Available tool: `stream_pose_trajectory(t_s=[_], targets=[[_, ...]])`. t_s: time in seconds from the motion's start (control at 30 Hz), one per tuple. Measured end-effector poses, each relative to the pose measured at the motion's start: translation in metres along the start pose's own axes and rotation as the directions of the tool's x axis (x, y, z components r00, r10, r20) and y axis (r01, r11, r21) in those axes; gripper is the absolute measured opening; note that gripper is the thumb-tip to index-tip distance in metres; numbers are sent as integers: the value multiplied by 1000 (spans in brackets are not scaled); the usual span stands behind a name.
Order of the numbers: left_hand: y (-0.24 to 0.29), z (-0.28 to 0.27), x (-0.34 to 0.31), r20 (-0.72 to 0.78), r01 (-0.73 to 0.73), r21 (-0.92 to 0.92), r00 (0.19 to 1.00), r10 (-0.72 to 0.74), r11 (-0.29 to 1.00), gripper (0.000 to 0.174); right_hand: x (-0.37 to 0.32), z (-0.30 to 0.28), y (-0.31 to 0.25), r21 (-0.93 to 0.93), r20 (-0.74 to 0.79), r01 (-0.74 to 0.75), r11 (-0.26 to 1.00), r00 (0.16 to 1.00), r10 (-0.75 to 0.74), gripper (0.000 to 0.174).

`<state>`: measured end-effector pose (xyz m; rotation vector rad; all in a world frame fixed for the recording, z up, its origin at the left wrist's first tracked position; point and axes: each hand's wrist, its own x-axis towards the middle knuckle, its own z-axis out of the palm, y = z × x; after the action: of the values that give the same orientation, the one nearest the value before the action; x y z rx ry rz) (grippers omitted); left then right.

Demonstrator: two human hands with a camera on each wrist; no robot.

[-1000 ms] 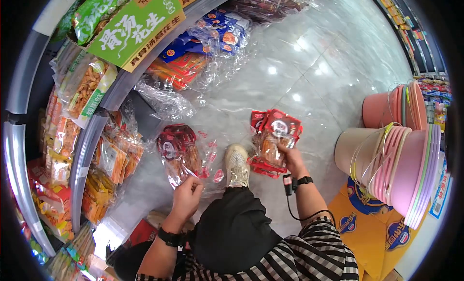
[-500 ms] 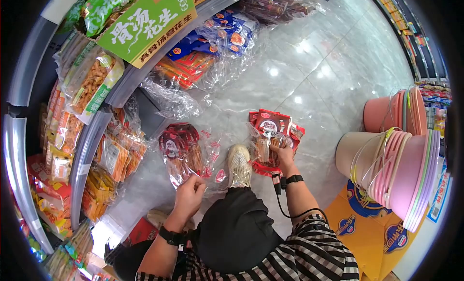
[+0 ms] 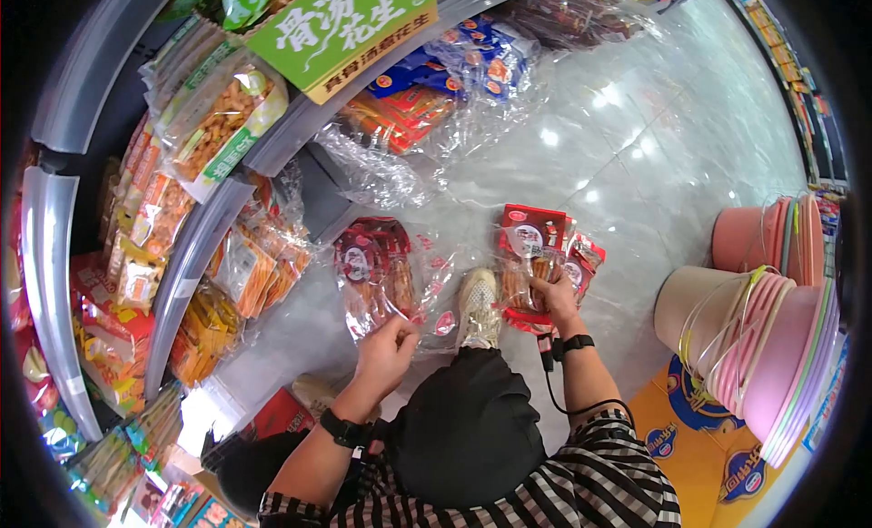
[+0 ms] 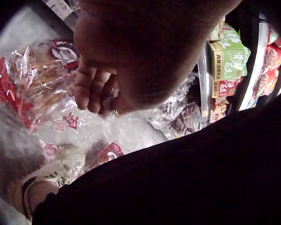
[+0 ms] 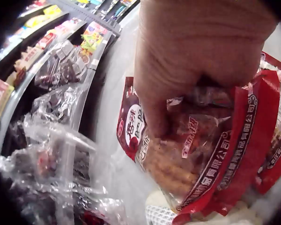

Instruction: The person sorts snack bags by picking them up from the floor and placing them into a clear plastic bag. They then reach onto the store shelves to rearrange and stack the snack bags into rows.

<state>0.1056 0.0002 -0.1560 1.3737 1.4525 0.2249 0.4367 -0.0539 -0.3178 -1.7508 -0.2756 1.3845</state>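
My left hand (image 3: 386,354) pinches the edge of a clear plastic bag (image 4: 96,129) with curled fingers. Inside that bag lie several red snack packets (image 3: 359,260), left of the shoe. On the other side of the shoe, my right hand (image 3: 559,301) holds a red-topped snack packet (image 5: 171,171), thumb pressed on its clear window, where brown food shows. More red packets (image 3: 586,256) lie beside and partly under it, overlapped by the held one. The left fingertips appear at the plastic in the left wrist view.
A light shoe (image 3: 479,301) stands between the two groups of packets. Shelves with bagged snacks (image 3: 227,115) line the left, with blue packets (image 3: 490,60) in loose plastic farther up. Stacked buckets (image 3: 727,324) and yellow cardboard (image 3: 695,464) are on the right.
The right hand has brought one packet upright and leftward, apart from the others, which now show at its right. The head view has shifted. The left hand keeps its hold on the plastic.
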Motion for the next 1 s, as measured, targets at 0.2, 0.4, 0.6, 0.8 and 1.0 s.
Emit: stream_pose_trajectory(t_s=[0.2,0.4,0.6,0.8,1.0], targets=[[10,-4,-2,3,9,-6,1000,-9,1000,11,-8,-21,-27,-135,-33,-144,980,989,141,23],[15,-8,-4,-67,-12,-49,998,8,999,11,-58,-58,-132,72,121,-11,997,993,3,39],[15,5,0,-129,-43,-130,991,26,991,11,-79,18,-226,-622,662,251,741,675,327,49],[27,1,-1,-228,-123,-57,968,107,991,11,-32,119,-194,-688,721,610,393,511,468,56],[30,-1,-2,-183,-224,120,952,244,967,11,-3,178,-129,-449,867,280,849,364,339,47]])
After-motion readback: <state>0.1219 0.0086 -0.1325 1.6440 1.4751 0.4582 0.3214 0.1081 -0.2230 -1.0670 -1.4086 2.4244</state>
